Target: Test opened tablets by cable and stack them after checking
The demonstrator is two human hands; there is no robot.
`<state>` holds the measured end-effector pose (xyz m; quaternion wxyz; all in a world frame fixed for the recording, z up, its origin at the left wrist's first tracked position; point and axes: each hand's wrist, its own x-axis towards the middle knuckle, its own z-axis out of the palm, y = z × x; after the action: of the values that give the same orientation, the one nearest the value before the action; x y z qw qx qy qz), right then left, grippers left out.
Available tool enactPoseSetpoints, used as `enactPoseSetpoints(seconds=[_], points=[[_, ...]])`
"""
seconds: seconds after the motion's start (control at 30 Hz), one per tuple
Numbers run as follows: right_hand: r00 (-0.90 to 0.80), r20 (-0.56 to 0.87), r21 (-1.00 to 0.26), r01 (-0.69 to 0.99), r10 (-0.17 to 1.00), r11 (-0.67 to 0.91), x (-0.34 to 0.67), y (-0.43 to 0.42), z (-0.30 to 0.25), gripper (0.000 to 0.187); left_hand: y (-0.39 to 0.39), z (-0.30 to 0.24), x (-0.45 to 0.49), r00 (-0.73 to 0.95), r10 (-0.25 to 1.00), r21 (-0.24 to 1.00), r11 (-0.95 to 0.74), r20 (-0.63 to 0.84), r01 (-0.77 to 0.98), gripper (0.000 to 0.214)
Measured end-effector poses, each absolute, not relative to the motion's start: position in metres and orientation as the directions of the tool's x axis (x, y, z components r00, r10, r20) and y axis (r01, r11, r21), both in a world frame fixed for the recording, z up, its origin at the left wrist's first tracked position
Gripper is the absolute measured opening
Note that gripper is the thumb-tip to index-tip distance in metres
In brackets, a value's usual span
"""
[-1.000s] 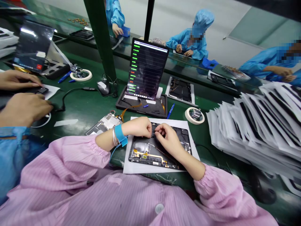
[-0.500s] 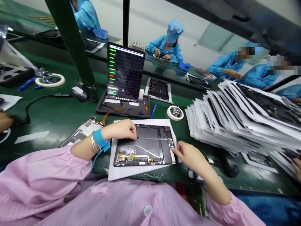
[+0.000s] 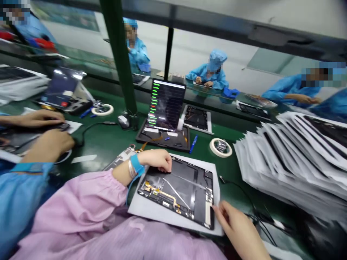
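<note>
An opened black tablet chassis [image 3: 181, 189] with an orange flex cable lies on a white sheet [image 3: 151, 209] in front of me. My left hand [image 3: 157, 160], with a blue wrist strap, rests curled on the chassis's top left edge, its fingertips pressed down on it. My right hand [image 3: 233, 225] is at the chassis's lower right corner, fingers bent, touching the edge of the sheet. What the right fingers pinch, if anything, is too blurred to make out.
A lit tablet [image 3: 166, 104] stands on a black tray [image 3: 162, 139] behind. A tape roll [image 3: 220, 147], blue pen [image 3: 193, 143] and a big stack of sleeved panels [image 3: 298, 151] lie at right. A co-worker's hands [image 3: 46, 142] work at left. Others sit across.
My right hand has left the chassis's middle and slid down to its lower right corner. The left hand stays on the top left edge. My head has swung right, then back left.
</note>
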<state>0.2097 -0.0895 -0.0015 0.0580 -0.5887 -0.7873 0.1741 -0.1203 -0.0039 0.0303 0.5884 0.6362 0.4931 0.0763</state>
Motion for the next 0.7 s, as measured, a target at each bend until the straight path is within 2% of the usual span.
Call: enactPoseSetpoints(seconds=[0.07,0.1,0.17,0.2,0.27,0.33,0.47,0.6,0.63,0.7], points=[[-0.342,-0.117,-0.388,0.88,0.932,0.274,0.217,-0.086,-0.01,0.042,-0.003,0.034,-0.122,0.544,0.714,0.824,0.083,-0.441,0.56,0.011],[-0.36,-0.119,-0.406,0.868,0.925,0.285,0.219,-0.083,-0.013,0.043,-0.002,0.037,-0.122,0.555,0.744,0.824,-0.011,-0.372,0.567,0.013],[-0.382,-0.113,-0.427,0.852,0.917,0.302,0.222,-0.08,-0.016,0.045,0.004,0.043,-0.124,0.475,0.873,0.757,-0.235,-0.112,0.61,0.022],[-0.389,-0.11,-0.431,0.848,0.915,0.309,0.223,-0.079,-0.017,0.046,0.008,0.045,-0.124,0.374,0.926,0.677,-0.311,0.056,0.667,0.028],[-0.391,-0.105,-0.426,0.848,0.914,0.314,0.222,-0.08,-0.018,0.046,0.022,0.046,-0.124,0.132,0.935,0.494,-0.29,0.329,0.82,0.042],[-0.385,-0.109,-0.417,0.855,0.917,0.309,0.221,-0.081,-0.018,0.047,0.04,0.042,-0.125,-0.002,0.898,0.367,-0.177,0.439,0.913,0.051],[-0.403,-0.089,-0.425,0.842,0.911,0.331,0.227,-0.083,-0.018,0.042,0.064,0.038,-0.124,-0.024,0.916,0.244,-0.082,0.402,0.966,0.057],[-0.406,0.146,-0.399,0.81,0.902,0.429,0.245,-0.079,-0.018,0.023,0.043,0.051,-0.091,-0.059,0.936,0.204,-0.014,0.348,0.979,0.058],[-0.428,0.191,-0.377,0.799,0.884,0.468,0.249,-0.078,-0.019,0.02,0.032,0.055,-0.077,-0.033,0.945,0.207,-0.038,0.326,0.978,0.054],[-0.503,0.19,-0.346,0.77,0.843,0.537,0.253,-0.076,-0.017,0.02,0.012,0.057,-0.049,0.144,0.965,0.237,-0.196,0.22,0.952,0.034]])
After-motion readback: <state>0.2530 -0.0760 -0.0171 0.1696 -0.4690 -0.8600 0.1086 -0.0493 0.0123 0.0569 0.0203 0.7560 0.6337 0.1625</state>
